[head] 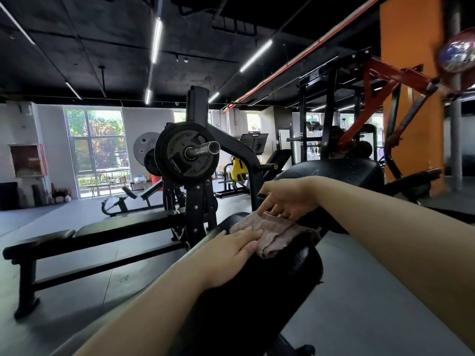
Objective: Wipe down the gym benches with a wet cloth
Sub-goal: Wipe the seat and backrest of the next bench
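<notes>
Cloth (pixel 276 233): it lies bunched on top of the black padded bench (pixel 270 286) in front of you, between your two hands.
Flat bench (pixel 102 233): it stands well to the left, apart from your work.
Left hand (pixel 231 249): your palm is flat and open on the pad, and the fingertips touch the near edge of the cloth; it grips nothing.
Right hand (pixel 288 199): your fingers (pixel 267 206) spread and press down on the far edge of the cloth, without pinching it.
Handling: the cloth looks soft, light and limp, probably damp, so it will fold and drag. Press it with a flat palm, or gather the middle.
Pad surface: it looks smooth and a little wet, maybe slippery.
</notes>
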`<state>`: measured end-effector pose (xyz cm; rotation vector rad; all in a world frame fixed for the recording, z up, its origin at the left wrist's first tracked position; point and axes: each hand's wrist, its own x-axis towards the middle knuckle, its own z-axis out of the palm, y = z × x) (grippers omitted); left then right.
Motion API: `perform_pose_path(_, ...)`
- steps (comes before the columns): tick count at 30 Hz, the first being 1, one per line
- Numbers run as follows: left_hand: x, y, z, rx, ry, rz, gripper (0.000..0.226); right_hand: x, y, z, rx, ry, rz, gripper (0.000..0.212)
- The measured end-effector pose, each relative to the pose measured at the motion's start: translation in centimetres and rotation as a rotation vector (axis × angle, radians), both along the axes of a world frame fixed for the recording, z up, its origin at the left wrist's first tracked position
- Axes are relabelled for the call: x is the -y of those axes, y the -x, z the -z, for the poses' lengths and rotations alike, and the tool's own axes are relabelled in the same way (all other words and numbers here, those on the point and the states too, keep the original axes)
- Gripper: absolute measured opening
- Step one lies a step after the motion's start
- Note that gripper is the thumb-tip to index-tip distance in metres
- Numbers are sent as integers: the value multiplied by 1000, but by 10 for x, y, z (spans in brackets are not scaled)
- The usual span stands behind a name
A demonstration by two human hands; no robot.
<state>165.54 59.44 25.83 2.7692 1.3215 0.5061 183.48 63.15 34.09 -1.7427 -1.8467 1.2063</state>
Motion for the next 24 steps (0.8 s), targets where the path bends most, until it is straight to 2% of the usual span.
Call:
perform_pose_path(7, -19, -6, -4, -156, -59, 12, 46, -26, 12, 3, 7, 3, -17, 61)
perform_pose_path(17, -8, -10, -6, -112, 33, -11, 45, -1, -1, 7, -21, 17, -38, 54)
perform_pose_path(24, 28, -24, -10, -109, 29, 77, 44, 45, -27, 17, -105, 49, -63, 52)
